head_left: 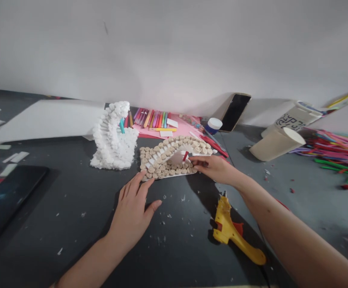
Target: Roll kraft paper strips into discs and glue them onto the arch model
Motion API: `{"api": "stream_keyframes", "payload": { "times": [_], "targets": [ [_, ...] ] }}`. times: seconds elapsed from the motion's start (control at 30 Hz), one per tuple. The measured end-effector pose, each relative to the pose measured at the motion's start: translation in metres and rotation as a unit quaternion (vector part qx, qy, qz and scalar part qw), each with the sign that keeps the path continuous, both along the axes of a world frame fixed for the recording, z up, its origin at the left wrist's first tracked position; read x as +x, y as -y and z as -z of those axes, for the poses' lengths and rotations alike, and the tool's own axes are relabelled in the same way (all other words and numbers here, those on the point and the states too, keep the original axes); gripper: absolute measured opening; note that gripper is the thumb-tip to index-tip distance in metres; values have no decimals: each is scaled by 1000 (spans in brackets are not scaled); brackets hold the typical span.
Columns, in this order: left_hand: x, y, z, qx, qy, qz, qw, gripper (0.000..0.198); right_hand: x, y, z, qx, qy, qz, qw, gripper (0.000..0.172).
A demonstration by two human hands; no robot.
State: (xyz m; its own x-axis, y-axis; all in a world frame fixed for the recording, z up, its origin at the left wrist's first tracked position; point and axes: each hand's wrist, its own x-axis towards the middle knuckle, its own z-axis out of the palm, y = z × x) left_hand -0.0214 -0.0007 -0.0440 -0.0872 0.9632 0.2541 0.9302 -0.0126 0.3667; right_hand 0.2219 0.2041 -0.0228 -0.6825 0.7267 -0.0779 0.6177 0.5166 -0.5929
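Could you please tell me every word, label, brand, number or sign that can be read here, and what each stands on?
No text can be read with certainty.
White cup: large dark characters, tilted, partly hidden and too unclear to quote.
Leaning smartphone: dark screen, no readable text.
Yellow hot glue gun: no legible brand or number.

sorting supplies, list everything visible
rosette arch: one, beige, centre
ruffled sculpture: one, white, left
glue gun: one, yellow, front
markers: many, mixed, back
paper: one, pink, back
jar: one, blue, back
phone: one, black, back
screened device: one, black, left
tube: one, beige, right
printed cylinder: one, white, right
pipe cleaners: many, mixed, right
strips: many, white, left
panel: one, white, left
hand tool: one, red, back
left hand: one, bare, front
right hand: one, bare, centre
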Motion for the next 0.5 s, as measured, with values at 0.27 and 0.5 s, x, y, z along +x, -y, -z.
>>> {"api": "stream_keyframes", "payload": {
  "times": [0.27, 0.5],
  "targets": [
    [-4, -4, 5, 12, 5, -37, 999, 56, 12, 7, 5, -25, -18, 40, 999, 23],
    [-3, -7, 6, 17, 31, -31, 999, 60, 6, 12, 1, -42, -31, 62, 997, 21]
  ]
}}
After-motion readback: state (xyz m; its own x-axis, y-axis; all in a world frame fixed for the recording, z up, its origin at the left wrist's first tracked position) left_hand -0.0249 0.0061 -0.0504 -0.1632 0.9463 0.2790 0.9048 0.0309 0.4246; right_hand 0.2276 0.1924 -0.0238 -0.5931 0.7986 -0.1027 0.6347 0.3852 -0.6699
